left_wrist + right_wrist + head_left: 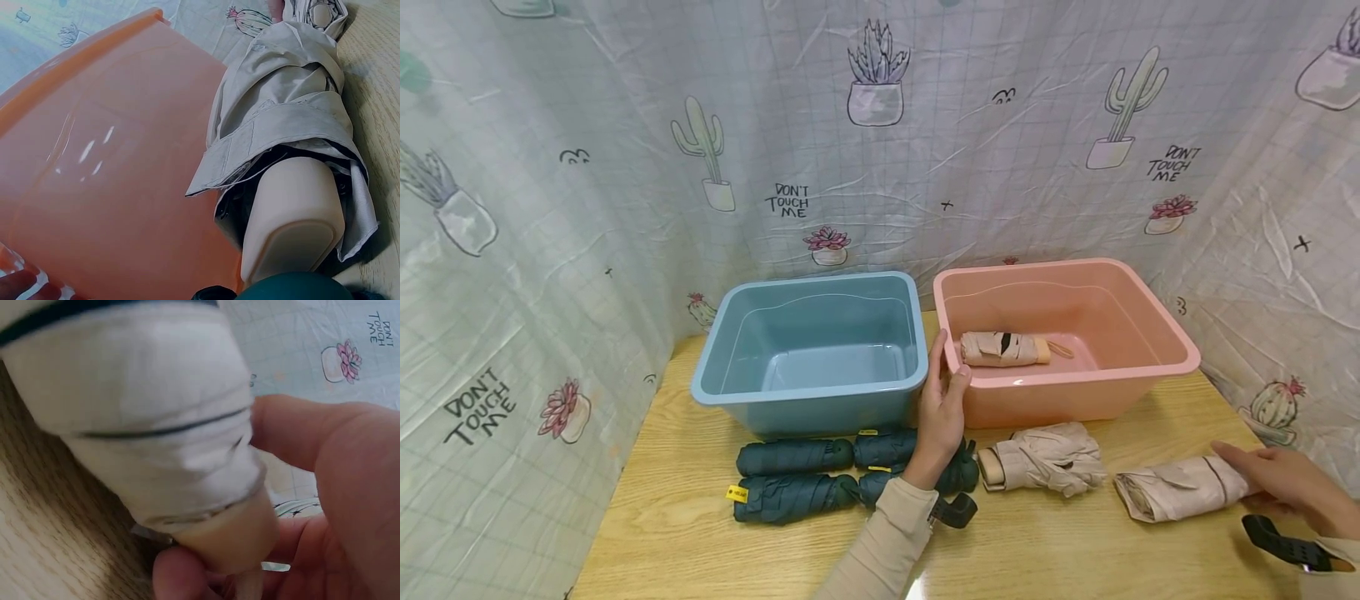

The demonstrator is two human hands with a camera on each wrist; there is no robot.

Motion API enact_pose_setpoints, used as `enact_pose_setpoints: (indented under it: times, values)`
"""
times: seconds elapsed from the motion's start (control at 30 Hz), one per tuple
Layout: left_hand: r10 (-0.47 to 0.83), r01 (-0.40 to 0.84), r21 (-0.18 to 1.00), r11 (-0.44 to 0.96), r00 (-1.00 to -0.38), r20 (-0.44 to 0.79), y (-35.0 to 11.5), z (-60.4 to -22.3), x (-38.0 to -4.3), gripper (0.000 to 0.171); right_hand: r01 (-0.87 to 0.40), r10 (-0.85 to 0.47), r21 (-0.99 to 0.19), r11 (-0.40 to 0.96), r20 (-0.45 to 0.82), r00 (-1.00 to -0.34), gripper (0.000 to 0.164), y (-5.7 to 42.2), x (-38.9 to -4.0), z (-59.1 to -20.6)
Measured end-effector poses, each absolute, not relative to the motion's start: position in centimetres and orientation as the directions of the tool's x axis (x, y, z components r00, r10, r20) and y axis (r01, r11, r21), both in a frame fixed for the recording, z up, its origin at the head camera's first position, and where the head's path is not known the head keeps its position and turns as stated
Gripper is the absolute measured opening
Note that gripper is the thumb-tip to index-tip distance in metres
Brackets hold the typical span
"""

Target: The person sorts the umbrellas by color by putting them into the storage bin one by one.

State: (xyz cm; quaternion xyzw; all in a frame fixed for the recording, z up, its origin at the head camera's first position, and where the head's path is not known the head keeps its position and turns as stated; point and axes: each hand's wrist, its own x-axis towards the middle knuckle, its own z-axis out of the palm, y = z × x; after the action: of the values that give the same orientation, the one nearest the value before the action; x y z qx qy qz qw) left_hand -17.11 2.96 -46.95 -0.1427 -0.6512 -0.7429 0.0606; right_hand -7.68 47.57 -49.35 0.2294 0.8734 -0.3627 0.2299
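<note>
My left hand (942, 417) holds the near left corner of a pink plastic bin (1060, 398), and some of its fingertips show at the rim in the left wrist view. Inside that bin lies a folded beige umbrella (1000, 349). At the right side of the table, my right hand (1281, 482) grips the handle end of another folded beige umbrella (1180, 487), thumb and fingers on either side of it in the right wrist view. Between the hands, in front of the bin, rests a looser beige umbrella (1048, 460), its pale handle (294, 219) toward the left wrist camera.
A light blue bin (808, 392) stands left of the pink one. Several dark green folded umbrellas (793, 497) lie before it, some partly hidden by my left arm. A cactus-print curtain (820, 150) hangs behind and around the wooden table (685, 533).
</note>
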Motion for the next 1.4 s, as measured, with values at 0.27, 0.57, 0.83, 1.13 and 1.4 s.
enact_pose_setpoints:
  times: [0.27,0.57,0.83,1.13,1.4]
  values:
    - [0.1,0.267,0.952,-0.148,-0.954,0.283,2.9,-47.0,-17.2,0.061,0.586,0.265,-0.517,0.624,-0.565,-0.781,0.05,47.1,-8.0,-49.2]
    - [0.102,0.271,0.951,-0.147,-0.952,0.287,2.9,-46.8,-17.1,0.062,0.563,0.156,-0.565,0.603,-0.609,-0.778,0.077,46.9,-8.4,-48.0]
    - [0.102,0.266,0.953,-0.147,-0.954,0.282,2.9,-46.9,-17.1,0.062,0.517,0.109,-0.624,0.586,-0.572,-0.813,0.084,47.1,-8.3,-47.7]
    - [0.093,0.279,0.95,-0.137,-0.951,0.293,2.9,-47.0,-17.1,0.06,0.458,0.024,-0.68,0.572,-0.545,-0.838,0.073,47.6,-8.1,-46.9]
    - [0.098,0.268,0.952,-0.149,-0.954,0.284,2.9,-47.0,-17.1,0.061,0.391,-0.024,-0.761,0.517,-0.47,-0.882,0.028,48.0,-7.6,-46.2]
